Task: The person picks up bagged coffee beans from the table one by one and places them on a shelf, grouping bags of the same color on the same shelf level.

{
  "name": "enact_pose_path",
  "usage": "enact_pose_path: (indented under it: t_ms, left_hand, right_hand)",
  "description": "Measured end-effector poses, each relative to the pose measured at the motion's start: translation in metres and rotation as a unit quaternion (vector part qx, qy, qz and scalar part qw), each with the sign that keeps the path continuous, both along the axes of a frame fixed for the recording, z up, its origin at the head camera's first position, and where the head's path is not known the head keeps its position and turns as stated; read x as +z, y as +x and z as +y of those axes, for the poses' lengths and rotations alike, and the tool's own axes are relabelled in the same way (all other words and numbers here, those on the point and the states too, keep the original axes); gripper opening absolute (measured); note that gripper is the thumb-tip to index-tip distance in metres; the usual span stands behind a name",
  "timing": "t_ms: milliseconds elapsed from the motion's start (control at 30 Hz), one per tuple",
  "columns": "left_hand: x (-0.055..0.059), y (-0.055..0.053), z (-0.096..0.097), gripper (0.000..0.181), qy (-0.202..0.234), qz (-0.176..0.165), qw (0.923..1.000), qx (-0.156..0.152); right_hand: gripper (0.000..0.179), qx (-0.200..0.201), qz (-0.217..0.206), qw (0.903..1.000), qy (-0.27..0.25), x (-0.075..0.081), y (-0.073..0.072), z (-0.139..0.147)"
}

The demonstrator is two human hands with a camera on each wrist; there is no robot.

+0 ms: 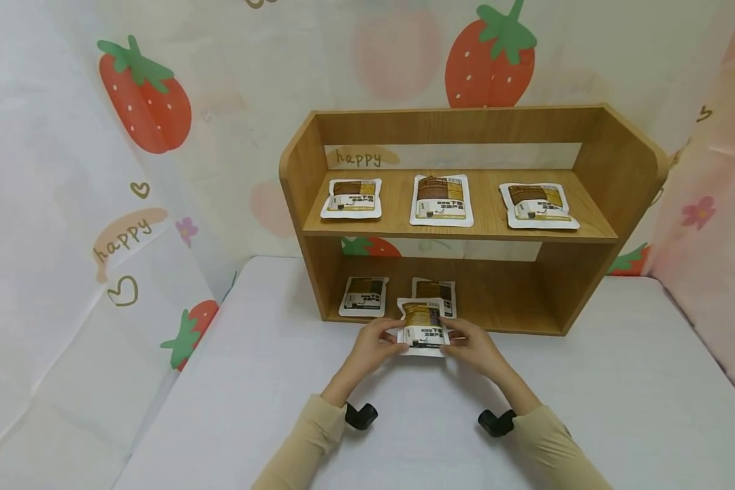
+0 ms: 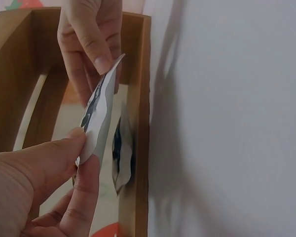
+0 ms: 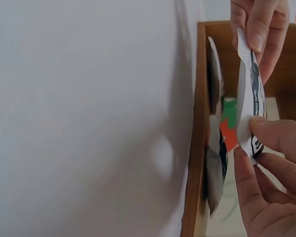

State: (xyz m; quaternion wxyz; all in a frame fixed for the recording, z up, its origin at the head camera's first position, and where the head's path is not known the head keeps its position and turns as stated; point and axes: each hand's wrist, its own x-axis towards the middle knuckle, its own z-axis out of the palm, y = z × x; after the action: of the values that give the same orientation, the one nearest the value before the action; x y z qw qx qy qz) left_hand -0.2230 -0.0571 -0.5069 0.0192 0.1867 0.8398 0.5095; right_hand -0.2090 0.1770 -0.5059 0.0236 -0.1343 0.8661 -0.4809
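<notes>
Both hands hold one white pouch (image 1: 424,328) with a brown and yellow printed label, in front of the lower shelf. My left hand (image 1: 375,345) pinches its left edge between thumb and fingers. On the opposite edge, my right hand (image 1: 470,346) grips it the same way. In the left wrist view the pouch (image 2: 99,111) is seen edge-on, tilted. Behind it, partly covered in the head view, a similar pouch (image 1: 435,289) lies on the lower shelf. Another pouch (image 1: 364,297) lies to its left on that shelf.
A two-tier wooden shelf (image 1: 465,267) stands at the back of the white table (image 1: 220,415). Its upper board carries a left pouch (image 1: 352,198), a middle pouch (image 1: 442,200) and a right pouch (image 1: 537,205). A strawberry-print curtain (image 1: 239,88) hangs behind.
</notes>
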Motion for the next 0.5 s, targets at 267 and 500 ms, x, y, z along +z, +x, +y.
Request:
enact_pose_path:
  t_ms: [267, 500]
  left_hand:
    - [-0.004, -0.002, 0.017, 0.042, 0.009, -0.007, 0.9999, -0.007]
    - [-0.007, -0.003, 0.033, 0.040, 0.003, -0.019, 0.9998, -0.011]
  right_hand:
    - [0.053, -0.019, 0.004, 0.9998, 0.005, -0.002, 0.005, 0.015]
    - [0.053, -0.032, 0.008, 0.9994, 0.010, -0.004, 0.007, 0.029]
